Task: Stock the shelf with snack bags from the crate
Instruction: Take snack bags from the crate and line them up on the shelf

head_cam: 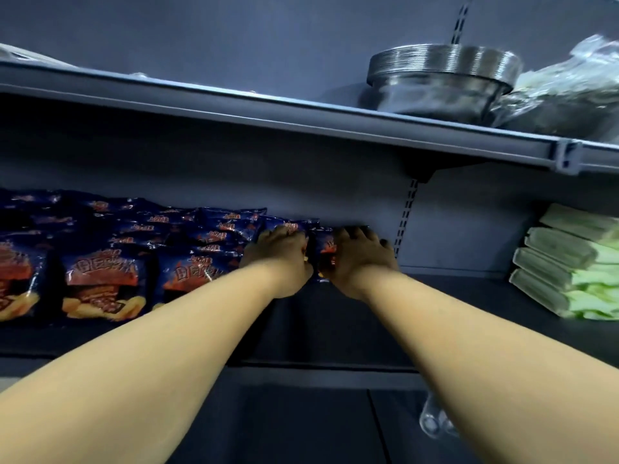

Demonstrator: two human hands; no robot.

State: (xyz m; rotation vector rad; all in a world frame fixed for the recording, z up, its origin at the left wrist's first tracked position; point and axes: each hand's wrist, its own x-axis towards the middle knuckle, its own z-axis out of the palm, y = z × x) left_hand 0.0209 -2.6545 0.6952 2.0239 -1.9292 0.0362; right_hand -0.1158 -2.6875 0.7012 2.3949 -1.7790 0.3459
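Rows of dark blue snack bags [100, 279] with red and orange print stand along the left and middle of the dark shelf [452, 296]. Both my arms reach deep to the back of this shelf. My left hand [279, 259] lies over the top of a snack bag [284, 226] at the right end of the row. My right hand [360, 259] grips another snack bag [326, 249] just beside it, fingers curled over its top edge. The bags stand close to the shelf's back wall. No crate is in view.
Stacked pale green packets [569, 262] fill the shelf's right end. On the upper shelf [301, 118] sit stacked metal bowls [442, 75] and clear plastic-wrapped goods [569, 88]. A slotted upright [407, 216] runs down the back wall. Glass items [435, 420] show below.
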